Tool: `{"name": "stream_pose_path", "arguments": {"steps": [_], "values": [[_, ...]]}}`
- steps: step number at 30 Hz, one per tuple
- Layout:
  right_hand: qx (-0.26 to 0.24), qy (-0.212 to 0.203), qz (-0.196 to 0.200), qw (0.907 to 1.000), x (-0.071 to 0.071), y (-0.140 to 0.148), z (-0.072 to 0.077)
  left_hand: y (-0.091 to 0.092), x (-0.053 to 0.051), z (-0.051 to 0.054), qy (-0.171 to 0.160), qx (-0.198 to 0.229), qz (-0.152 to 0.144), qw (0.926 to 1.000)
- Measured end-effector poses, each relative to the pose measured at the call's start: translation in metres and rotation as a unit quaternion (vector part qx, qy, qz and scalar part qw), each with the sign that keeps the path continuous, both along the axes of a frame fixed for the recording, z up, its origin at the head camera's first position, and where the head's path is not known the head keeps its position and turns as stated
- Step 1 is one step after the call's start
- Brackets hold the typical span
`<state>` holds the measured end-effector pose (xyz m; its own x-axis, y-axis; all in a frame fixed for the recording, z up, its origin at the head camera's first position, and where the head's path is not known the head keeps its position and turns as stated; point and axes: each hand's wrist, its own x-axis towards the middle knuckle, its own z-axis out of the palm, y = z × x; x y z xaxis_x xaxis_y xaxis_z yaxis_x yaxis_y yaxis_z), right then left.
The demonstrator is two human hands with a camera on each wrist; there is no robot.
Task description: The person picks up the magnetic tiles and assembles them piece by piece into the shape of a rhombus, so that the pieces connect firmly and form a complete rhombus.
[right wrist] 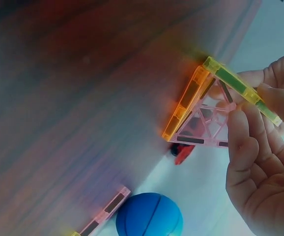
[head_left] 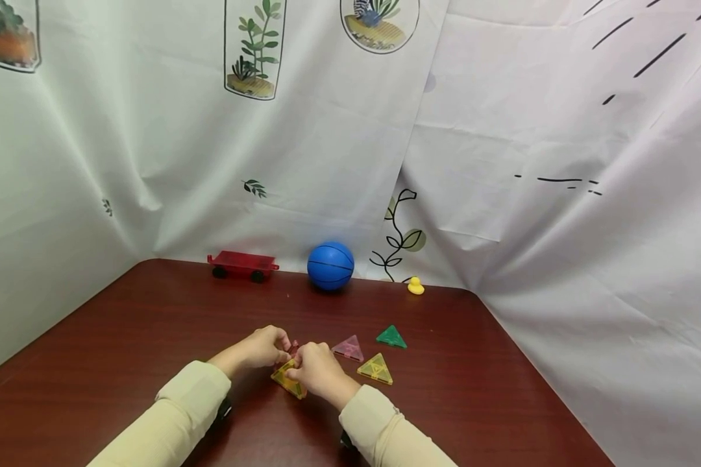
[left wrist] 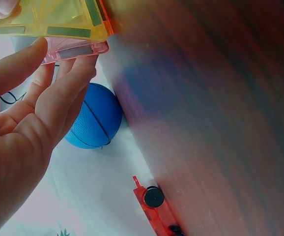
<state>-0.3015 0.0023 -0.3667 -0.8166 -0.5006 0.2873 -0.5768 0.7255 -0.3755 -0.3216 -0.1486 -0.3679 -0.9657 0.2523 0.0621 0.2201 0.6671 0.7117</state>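
A yellow triangular tile (head_left: 289, 379) leans against a pink triangular tile (right wrist: 201, 129), and an orange tile (right wrist: 186, 103) lies along their base at the tabletop. My left hand (head_left: 264, 348) pinches the pink and yellow tiles between thumb and fingers; in the left wrist view the thumb of that hand (left wrist: 39, 103) touches the yellow tile's edge. From the right side, my right hand (head_left: 321, 371) pinches the yellow tile, its fingers curled near the pink one in the right wrist view. The hands partly hide the tiles in the head view.
Right of the hands lie a pink triangle (head_left: 349, 348), a yellow triangle (head_left: 376, 369) and a green triangle (head_left: 392, 336). Along the back of the table (head_left: 479, 389) stand a red wheeled car base (head_left: 243, 262), a blue ball (head_left: 330, 266) and a yellow duck (head_left: 415, 286).
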Motion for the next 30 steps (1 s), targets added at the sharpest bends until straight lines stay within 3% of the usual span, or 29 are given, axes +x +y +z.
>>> {"name": "stream_pose_path", "arguments": {"steps": [12,18,30], "values": [[0.023,0.008,-0.027,0.9994,0.003,-0.007,0.000,-0.001,0.003,0.000,-0.005,-0.003,0.009,0.9999],[0.034,-0.009,-0.054,0.9979,0.001,-0.004,0.002,-0.006,0.003,-0.002,-0.003,-0.003,-0.015,0.9999],[0.019,-0.032,-0.020,0.9991,0.000,0.013,0.010,-0.011,0.005,-0.002,-0.005,0.010,-0.026,0.9996]]}}
